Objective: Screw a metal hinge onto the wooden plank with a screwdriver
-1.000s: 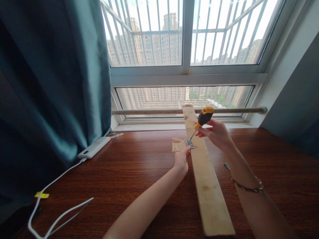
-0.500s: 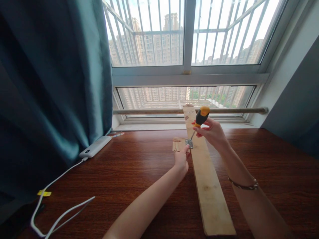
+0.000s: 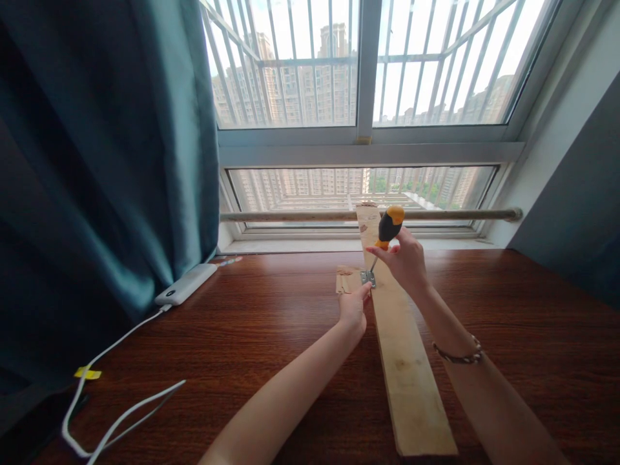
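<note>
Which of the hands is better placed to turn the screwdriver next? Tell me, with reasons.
The right hand, I'd judge: it is at the screwdriver, whose shaft slants down to the hinge. The left hand is at the hinge's near edge, so it seems better placed for steadying.

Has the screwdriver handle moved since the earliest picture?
Yes, to the left: the screwdriver handle has swung towards the line of the window's middle post, standing more upright.
</note>
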### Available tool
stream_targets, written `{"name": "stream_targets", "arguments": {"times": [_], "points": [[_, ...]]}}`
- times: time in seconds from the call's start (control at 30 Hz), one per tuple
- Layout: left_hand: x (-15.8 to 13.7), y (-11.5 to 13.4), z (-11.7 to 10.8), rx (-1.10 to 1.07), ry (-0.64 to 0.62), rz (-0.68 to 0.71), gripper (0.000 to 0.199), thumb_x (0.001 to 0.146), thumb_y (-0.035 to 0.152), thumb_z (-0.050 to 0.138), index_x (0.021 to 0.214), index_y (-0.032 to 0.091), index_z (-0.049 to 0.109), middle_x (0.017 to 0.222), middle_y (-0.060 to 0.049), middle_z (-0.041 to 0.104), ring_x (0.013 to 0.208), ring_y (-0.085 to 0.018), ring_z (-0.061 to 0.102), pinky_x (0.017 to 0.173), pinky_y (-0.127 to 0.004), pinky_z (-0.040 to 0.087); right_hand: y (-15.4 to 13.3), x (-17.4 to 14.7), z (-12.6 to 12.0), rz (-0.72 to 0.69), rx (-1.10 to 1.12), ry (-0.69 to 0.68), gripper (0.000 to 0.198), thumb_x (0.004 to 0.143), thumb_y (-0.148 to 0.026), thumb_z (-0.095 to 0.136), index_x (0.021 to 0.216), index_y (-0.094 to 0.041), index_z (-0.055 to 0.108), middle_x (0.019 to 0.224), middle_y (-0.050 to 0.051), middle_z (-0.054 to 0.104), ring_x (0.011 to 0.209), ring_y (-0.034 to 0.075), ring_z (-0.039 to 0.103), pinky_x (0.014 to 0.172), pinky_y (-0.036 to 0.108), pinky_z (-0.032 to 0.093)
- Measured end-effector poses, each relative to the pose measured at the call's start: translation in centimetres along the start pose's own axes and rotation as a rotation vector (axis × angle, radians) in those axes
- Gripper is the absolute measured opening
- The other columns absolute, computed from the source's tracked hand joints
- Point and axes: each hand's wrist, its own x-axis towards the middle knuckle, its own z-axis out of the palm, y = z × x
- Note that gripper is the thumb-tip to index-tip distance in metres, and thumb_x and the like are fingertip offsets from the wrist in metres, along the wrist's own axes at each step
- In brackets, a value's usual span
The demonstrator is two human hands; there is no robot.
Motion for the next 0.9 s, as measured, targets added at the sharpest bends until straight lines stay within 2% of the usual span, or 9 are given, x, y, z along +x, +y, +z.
{"name": "stream_targets", "arguments": {"times": [0.17,0.3,0.37,0.43,0.53,0.63,0.77,0.83,0.9], "points": [[-0.5,0.4,0.3,-0.01,0.013,-0.011,0.028,0.063,0.0,0.067,0.088,0.013,0.061,0.085,-0.009,0.069,0.068,-0.014,0.065,0.065,-0.024,0.052,-0.3,0.3,-0.9,0.213,0.451,-0.275,0.042,0.061,-0.041,0.069,0.095,-0.019,0.06,0.09,0.005,0.066,0.047,0.011,0.057,0.041,0.025,0.044],[-0.6,0.6,0.4,-0.014,0.017,-0.017,0.025,0.064,-0.001,0.066,0.085,0.011,0.062,0.085,-0.009,0.069,0.069,-0.015,0.065,0.064,-0.025,0.053,-1.0,0.5,-2.4,0.271,0.606,-0.451,0.039,0.062,-0.037,0.069,0.094,-0.016,0.061,0.094,0.007,0.065,0.059,0.015,0.065,0.05,0.024,0.05],[-0.6,0.6,0.4,-0.014,0.022,-0.023,0.024,0.064,-0.001,0.065,0.085,0.011,0.062,0.085,-0.009,0.069,0.069,-0.015,0.065,0.063,-0.024,0.053,-0.9,0.6,-2.7,0.268,0.558,-0.436,0.038,0.062,-0.037,0.068,0.093,-0.017,0.061,0.093,0.007,0.066,0.059,0.015,0.064,0.048,0.025,0.05],[-0.6,0.5,0.3,-0.012,0.024,-0.024,0.025,0.064,-0.001,0.065,0.086,0.012,0.062,0.084,-0.008,0.069,0.07,-0.015,0.065,0.063,-0.024,0.052,-0.5,0.7,-2.5,0.222,0.408,-0.319,0.035,0.061,-0.037,0.069,0.088,-0.017,0.061,0.085,0.005,0.066,0.053,0.014,0.061,0.045,0.024,0.046],[-0.4,0.4,0.2,-0.006,0.023,-0.014,0.028,0.064,0.0,0.066,0.088,0.013,0.061,0.086,-0.008,0.068,0.07,-0.014,0.065,0.062,-0.023,0.052,0.4,0.7,-1.6,0.068,0.141,-0.1,0.029,0.059,-0.038,0.071,0.077,-0.018,0.06,0.074,0.002,0.064,0.05,0.012,0.054,0.047,0.024,0.043],[-0.3,0.3,0.1,-0.001,0.015,-0.01,0.028,0.064,0.001,0.067,0.089,0.013,0.061,0.086,-0.008,0.068,0.069,-0.014,0.065,0.061,-0.023,0.051,0.8,0.5,-0.6,-0.021,0.017,-0.003,0.028,0.06,-0.04,0.07,0.074,-0.018,0.06,0.071,0.002,0.062,0.054,0.013,0.053,0.05,0.024,0.041],[-0.2,0.1,0.0,-0.003,0.001,0.003,0.026,0.063,0.002,0.067,0.087,0.012,0.062,0.086,-0.009,0.068,0.069,-0.014,0.064,0.062,-0.024,0.051,0.3,0.0,0.2,0.0,0.016,0.031,0.03,0.062,-0.039,0.069,0.083,-0.019,0.061,0.074,0.002,0.063,0.051,0.012,0.052,0.048,0.025,0.042],[-0.1,0.1,0.0,-0.002,0.002,0.01,0.027,0.063,0.002,0.067,0.088,0.012,0.062,0.085,-0.009,0.068,0.068,-0.014,0.064,0.061,-0.023,0.051,-0.1,-0.1,0.2,0.063,0.138,-0.023,0.033,0.063,-0.038,0.068,0.09,-0.019,0.06,0.077,0.002,0.064,0.045,0.011,0.05,0.043,0.025,0.042],[-0.2,0.2,0.0,-0.008,0.005,0.012,0.029,0.063,0.002,0.067,0.089,0.012,0.062,0.086,-0.009,0.068,0.068,-0.014,0.064,0.06,-0.024,0.051,-0.4,0.0,-0.2,0.15,0.327,-0.135,0.036,0.064,-0.038,0.067,0.094,-0.019,0.06,0.081,0.003,0.065,0.041,0.01,0.051,0.039,0.024,0.042]]}}
